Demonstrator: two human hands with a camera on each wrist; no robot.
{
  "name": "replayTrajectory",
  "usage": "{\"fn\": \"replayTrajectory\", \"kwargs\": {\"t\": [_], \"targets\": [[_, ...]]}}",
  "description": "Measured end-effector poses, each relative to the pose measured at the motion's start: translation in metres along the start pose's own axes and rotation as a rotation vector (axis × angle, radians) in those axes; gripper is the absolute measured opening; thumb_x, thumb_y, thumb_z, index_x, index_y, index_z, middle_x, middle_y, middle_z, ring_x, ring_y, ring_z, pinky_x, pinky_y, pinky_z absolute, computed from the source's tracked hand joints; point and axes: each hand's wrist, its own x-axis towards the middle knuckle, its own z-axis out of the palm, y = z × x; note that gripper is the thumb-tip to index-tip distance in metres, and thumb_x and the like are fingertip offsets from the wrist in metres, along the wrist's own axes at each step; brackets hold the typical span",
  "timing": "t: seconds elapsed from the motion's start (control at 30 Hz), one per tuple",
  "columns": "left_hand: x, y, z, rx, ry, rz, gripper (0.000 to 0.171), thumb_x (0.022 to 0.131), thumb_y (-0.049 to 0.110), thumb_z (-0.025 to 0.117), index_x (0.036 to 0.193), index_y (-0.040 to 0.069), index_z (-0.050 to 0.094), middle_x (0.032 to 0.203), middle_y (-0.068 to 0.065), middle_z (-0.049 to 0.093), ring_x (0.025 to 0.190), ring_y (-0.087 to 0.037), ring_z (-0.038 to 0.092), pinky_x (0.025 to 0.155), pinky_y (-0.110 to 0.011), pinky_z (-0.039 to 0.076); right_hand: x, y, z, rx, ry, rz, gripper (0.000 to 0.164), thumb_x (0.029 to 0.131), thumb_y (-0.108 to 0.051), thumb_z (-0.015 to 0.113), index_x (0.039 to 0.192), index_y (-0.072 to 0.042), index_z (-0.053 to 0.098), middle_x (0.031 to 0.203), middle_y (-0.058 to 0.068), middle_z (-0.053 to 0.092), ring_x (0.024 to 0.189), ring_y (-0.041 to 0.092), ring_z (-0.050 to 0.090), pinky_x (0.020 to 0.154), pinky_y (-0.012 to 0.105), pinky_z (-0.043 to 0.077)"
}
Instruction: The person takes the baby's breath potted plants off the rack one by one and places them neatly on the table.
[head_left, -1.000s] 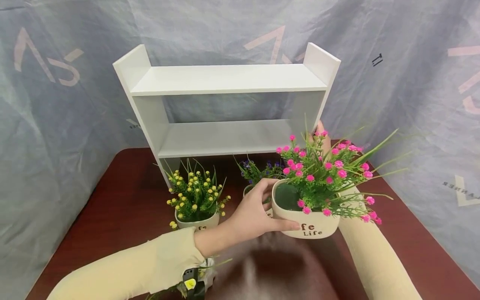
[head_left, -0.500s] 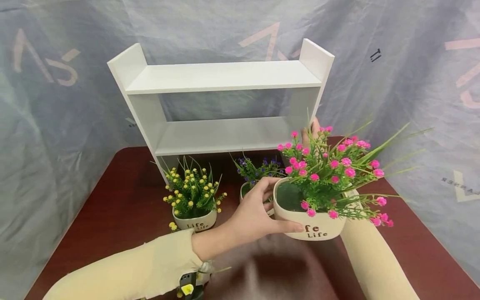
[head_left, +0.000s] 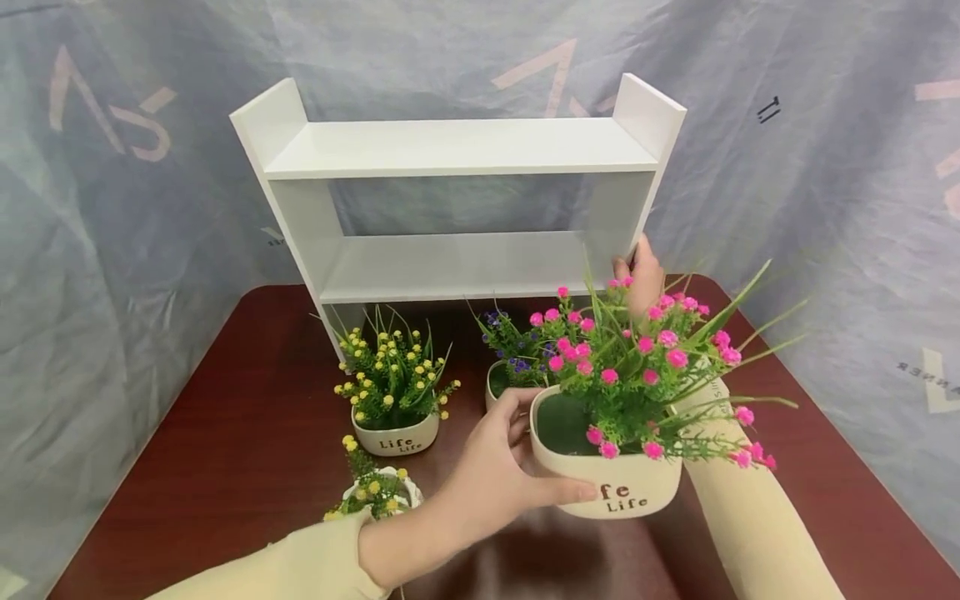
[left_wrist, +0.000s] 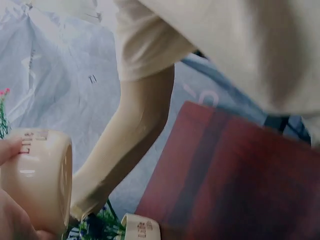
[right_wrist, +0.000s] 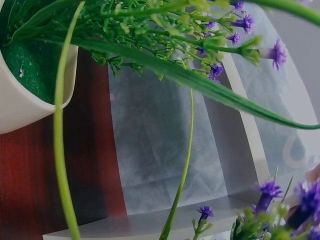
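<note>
In the head view my left hand (head_left: 483, 487) holds a cream pot (head_left: 637, 483) of pink flowers, with the thumb on its lettered front and the fingers behind its left side. The pot hangs above the table, also seen in the left wrist view. My right hand (head_left: 645, 279) grips the right side panel of a white two-tier shelf (head_left: 461, 148), its thumb toward the inner face. The pink flowers cover part of that forearm. Purple flowers (right_wrist: 275, 54) and their pot (right_wrist: 37, 110) fill much of the right wrist view.
A pot of yellow flowers (head_left: 397, 442) stands before the shelf's left leg. The purple-flower pot (head_left: 497, 382) stands under the shelf, partly behind my left hand. A smaller white pot (head_left: 411, 492) with yellow flowers sits beside my left forearm on the dark red table (head_left: 195, 417).
My left hand and the pink-flower pot have come lower and slightly left, uncovering the small white pot by the forearm. The right hand keeps its place on the shelf panel. The head view has shifted slightly.
</note>
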Motion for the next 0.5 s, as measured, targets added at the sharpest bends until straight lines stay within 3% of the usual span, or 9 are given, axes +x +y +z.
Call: {"fn": "replayTrajectory", "kwargs": {"t": [0.1,0.23,0.5], "targets": [[-0.009,-0.004,0.005,-0.049,0.007,0.005,0.078,0.063,0.007,0.089,0.13,0.015,0.049,0.127,-0.003,0.062,0.121,-0.015,0.058,0.102,-0.021,0.046,-0.001,-0.008,-0.007,-0.002,-0.046,0.012,0.04,0.098,-0.006,0.045,0.137,0.004,0.044,0.125,0.033,0.058,0.111,0.048,0.059,0.096,0.056,0.048],[-0.012,-0.014,0.011,-0.1,0.025,0.034,0.078,0.063,0.004,0.089,0.129,0.014,0.049,0.127,-0.004,0.062,0.12,-0.015,0.057,0.102,-0.015,0.042,-0.002,-0.003,-0.008,0.014,-0.046,-0.014,0.038,0.099,-0.006,0.044,0.136,0.004,0.043,0.126,0.033,0.057,0.113,0.048,0.058,0.095,0.057,0.048],[-0.011,-0.031,0.016,-0.132,0.106,0.053,0.074,0.065,0.005,0.088,0.128,0.012,0.05,0.127,-0.007,0.062,0.118,-0.014,0.058,0.101,-0.018,0.045,0.001,0.0,-0.01,-0.018,-0.036,-0.011,0.038,0.096,-0.004,0.046,0.134,0.006,0.044,0.126,0.034,0.057,0.115,0.048,0.056,0.098,0.056,0.046]]}}
